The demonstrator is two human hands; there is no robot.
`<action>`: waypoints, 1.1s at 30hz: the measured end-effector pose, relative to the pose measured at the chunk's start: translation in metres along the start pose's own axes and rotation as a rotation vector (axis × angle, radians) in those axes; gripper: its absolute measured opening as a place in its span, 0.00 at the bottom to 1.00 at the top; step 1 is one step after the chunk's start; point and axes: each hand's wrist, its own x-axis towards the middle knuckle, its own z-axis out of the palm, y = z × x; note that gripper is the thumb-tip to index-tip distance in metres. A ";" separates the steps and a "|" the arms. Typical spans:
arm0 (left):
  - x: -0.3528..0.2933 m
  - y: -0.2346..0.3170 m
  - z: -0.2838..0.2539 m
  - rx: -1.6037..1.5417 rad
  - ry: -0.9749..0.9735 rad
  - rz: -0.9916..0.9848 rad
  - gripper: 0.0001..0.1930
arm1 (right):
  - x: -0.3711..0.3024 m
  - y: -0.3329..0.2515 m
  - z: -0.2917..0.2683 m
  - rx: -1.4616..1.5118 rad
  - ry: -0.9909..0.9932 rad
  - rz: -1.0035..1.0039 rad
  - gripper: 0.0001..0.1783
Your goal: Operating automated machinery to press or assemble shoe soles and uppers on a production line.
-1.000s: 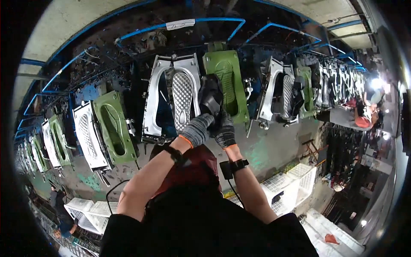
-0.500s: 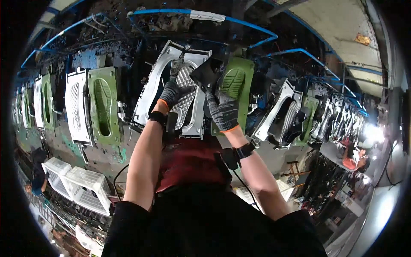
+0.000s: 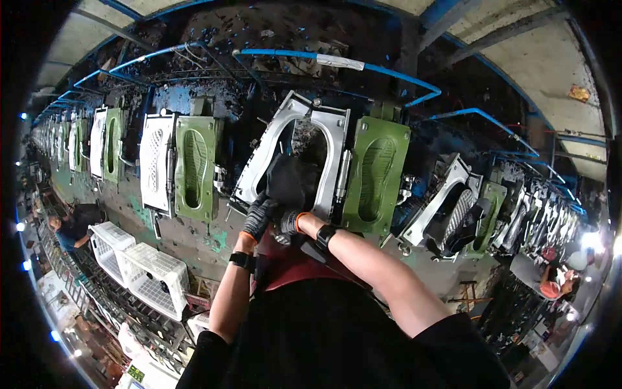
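Observation:
Both gloved hands are close together in front of my body, at the near edge of an open silver mould frame [image 3: 334, 142]. Between them and over that edge is a black, shoe-shaped piece [image 3: 285, 181], its far end reaching into the frame. My left hand [image 3: 258, 220] is closed on its near left side. My right hand [image 3: 288, 223] grips beside it, fingers partly hidden. A grey part [image 3: 282, 239] shows just below the right hand; I cannot make out what it is. Right of the frame stands a green sole mould [image 3: 376, 178] with a ribbed, foot-shaped hollow.
A silver mould [image 3: 157, 159] and a green mould [image 3: 196, 165] stand to the left. At right another open silver mould [image 3: 440, 201] holds a textured sole plate. White crates [image 3: 152, 275] stand lower left. A blue rail [image 3: 382, 70] runs behind. People work at both sides.
Both hands have drawn in towards my body and come together, with the black piece now between them. The textured silver sole plate no longer shows in the middle mould. The view has shifted.

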 end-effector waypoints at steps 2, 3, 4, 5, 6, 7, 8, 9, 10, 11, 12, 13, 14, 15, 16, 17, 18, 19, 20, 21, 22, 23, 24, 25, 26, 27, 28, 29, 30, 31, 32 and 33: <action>0.024 -0.027 -0.003 0.089 0.040 0.272 0.20 | -0.004 -0.028 -0.018 -0.116 -0.255 0.032 0.28; 0.032 -0.037 -0.012 -0.037 0.144 0.211 0.19 | -0.015 -0.052 -0.036 -0.168 -0.093 0.221 0.29; 0.050 -0.033 -0.011 -0.165 0.231 0.151 0.19 | -0.034 -0.069 -0.066 -0.220 0.077 0.424 0.30; 0.040 0.043 0.034 -0.214 0.242 -0.190 0.20 | -0.058 -0.060 -0.091 -0.118 0.501 0.612 0.28; 0.041 0.048 0.030 0.027 0.255 0.099 0.20 | -0.060 -0.068 -0.110 -0.024 0.915 0.710 0.28; 0.051 0.034 0.024 -0.153 0.255 0.123 0.20 | -0.059 -0.065 -0.119 0.032 0.781 0.766 0.29; 0.060 0.018 0.021 -0.336 0.246 0.140 0.19 | -0.057 -0.059 -0.122 0.086 0.647 0.832 0.30; 0.061 0.019 0.033 -0.339 0.203 0.119 0.19 | -0.053 -0.017 -0.092 0.133 0.670 0.866 0.28; 0.055 0.021 0.033 -0.377 0.176 0.109 0.18 | -0.055 -0.020 -0.085 0.130 0.653 0.882 0.28; 0.057 0.023 0.034 -0.418 0.158 0.116 0.17 | -0.059 -0.030 -0.089 0.064 0.764 0.872 0.26; 0.064 0.025 0.040 -0.431 0.162 0.117 0.17 | -0.063 -0.039 -0.095 -0.002 0.876 0.856 0.25; 0.069 0.024 0.049 -0.408 0.166 0.221 0.17 | -0.068 -0.046 -0.095 0.079 0.993 0.831 0.21; 0.073 0.023 0.057 -0.383 0.171 0.327 0.17 | -0.072 -0.049 -0.097 0.075 0.991 0.842 0.21; 0.077 0.022 0.059 -0.369 0.139 0.310 0.19 | -0.076 -0.051 -0.100 0.130 1.108 0.759 0.20; 0.084 0.031 0.063 -0.374 0.138 0.314 0.19 | -0.076 -0.049 -0.106 0.180 1.224 0.661 0.18; 0.092 0.036 0.070 -0.327 0.159 0.334 0.19 | -0.076 -0.043 -0.107 0.087 1.202 0.747 0.15; 0.101 0.041 0.076 -0.279 0.182 0.354 0.20 | -0.075 -0.033 -0.111 0.084 1.168 0.864 0.15; 0.115 0.048 0.080 -0.165 0.166 0.440 0.21 | -0.076 -0.016 -0.111 0.083 1.223 0.824 0.18; 0.134 0.059 0.089 -0.049 0.142 0.531 0.22 | -0.080 0.010 -0.109 0.080 1.286 0.785 0.20; 0.152 0.073 0.106 0.160 0.201 0.561 0.25 | -0.088 0.035 -0.109 0.035 1.291 0.853 0.26; 0.157 0.092 0.124 -0.158 0.145 0.469 0.27 | -0.099 0.049 -0.107 0.088 1.153 0.910 0.27; 0.169 0.084 0.117 -0.130 0.222 0.401 0.28 | -0.092 0.036 -0.102 -0.027 0.915 1.062 0.28; 0.175 0.074 0.108 -0.102 0.300 0.337 0.28 | -0.085 0.022 -0.097 -0.143 0.670 1.191 0.29; 0.149 0.083 0.127 0.044 0.239 0.394 0.26 | -0.105 0.028 -0.078 -0.110 0.761 1.136 0.30; 0.138 0.072 0.117 0.044 0.216 0.473 0.24 | -0.105 0.021 -0.077 -0.082 0.862 1.014 0.32; 0.124 0.064 0.112 0.114 0.287 0.575 0.23 | -0.103 0.015 -0.088 -0.011 0.754 1.011 0.36; 0.104 0.050 0.097 0.192 0.378 0.662 0.22 | -0.102 -0.005 -0.106 0.012 0.751 0.974 0.36; 0.095 0.036 0.082 0.476 0.382 0.638 0.22 | -0.107 -0.026 -0.139 0.031 0.542 0.949 0.34; 0.089 0.032 0.071 0.759 0.378 0.610 0.22 | -0.110 -0.039 -0.167 0.042 0.345 0.919 0.32; 0.069 0.056 0.095 0.867 0.299 0.496 0.22 | -0.120 -0.030 -0.179 -0.012 0.375 0.921 0.19; 0.045 0.085 0.117 0.983 0.225 0.381 0.22 | -0.123 -0.018 -0.184 0.017 0.411 0.940 0.19; 0.040 0.068 0.099 1.172 0.224 0.521 0.22 | -0.099 -0.020 -0.189 -0.430 0.667 0.536 0.17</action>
